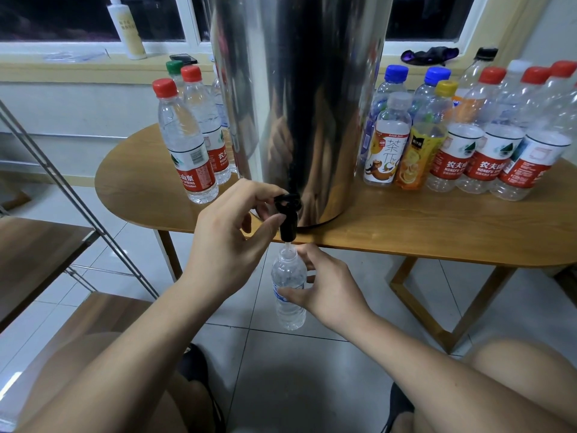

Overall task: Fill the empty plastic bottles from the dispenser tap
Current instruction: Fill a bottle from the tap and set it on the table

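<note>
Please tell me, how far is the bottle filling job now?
Done, probably: the few capped bottles left of the dispenser, though I cannot confirm they are full. In hand: the left hand pinches the black tap while the right hand holds an uncapped bottle under its spout. Left: the bigger group of bottles on the right, which look empty.

- The dispenser (299, 104) is cut off at its top by the picture's upper edge.
- Fingers of the left hand (228, 239) cover part of the lever of the tap (288, 214).
- Fingers of the right hand (331, 292) hide part of the label of the bottle (288, 276); its water level cannot be told.
- The table (437, 223) runs out of frame at its right end, with the last capped bottles (544, 151) there.
</note>
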A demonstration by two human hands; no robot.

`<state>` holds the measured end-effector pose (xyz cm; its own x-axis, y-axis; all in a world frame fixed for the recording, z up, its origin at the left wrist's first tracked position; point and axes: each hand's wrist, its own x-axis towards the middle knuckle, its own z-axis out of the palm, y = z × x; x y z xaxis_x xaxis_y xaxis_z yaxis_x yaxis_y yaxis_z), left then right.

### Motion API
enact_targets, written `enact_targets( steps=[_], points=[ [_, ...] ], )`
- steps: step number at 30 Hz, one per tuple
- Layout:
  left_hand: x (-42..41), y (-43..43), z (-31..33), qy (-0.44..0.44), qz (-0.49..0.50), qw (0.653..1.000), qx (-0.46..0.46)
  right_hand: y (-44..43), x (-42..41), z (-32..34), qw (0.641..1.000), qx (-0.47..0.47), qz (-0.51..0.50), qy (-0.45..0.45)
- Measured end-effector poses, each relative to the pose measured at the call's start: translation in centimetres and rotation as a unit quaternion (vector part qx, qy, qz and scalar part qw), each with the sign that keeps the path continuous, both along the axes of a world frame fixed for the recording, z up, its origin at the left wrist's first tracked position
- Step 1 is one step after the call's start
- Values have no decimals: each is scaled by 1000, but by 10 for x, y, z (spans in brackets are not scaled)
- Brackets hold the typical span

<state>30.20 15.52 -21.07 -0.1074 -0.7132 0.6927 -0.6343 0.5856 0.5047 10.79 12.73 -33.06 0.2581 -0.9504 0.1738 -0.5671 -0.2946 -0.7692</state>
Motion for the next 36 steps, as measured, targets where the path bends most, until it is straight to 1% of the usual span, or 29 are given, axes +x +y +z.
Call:
enact_targets(
  steps=[10,15,19,23,28,36],
  points=[
    [9,-4,2,-4,-18,1000,21,2,-1,1,1000,1,-5,0],
    [23,-12,0,18,3,998,57,2,-2,3,1000,14,-9,-15],
    [44,-27,-11,-50,52,993,98,3,-2,3,1000,11,-16,-24],
    [60,-41,-29,-117,91,978,144,6,-5,5,1000,12,-10,-19],
    [68,-51,-44,-132,100,969,182,10,-6,8,1000,14,-2,-15],
    [67,-55,-48,-173,105,964,172,16,-11,13,1000,13,5,-15]
  ],
)
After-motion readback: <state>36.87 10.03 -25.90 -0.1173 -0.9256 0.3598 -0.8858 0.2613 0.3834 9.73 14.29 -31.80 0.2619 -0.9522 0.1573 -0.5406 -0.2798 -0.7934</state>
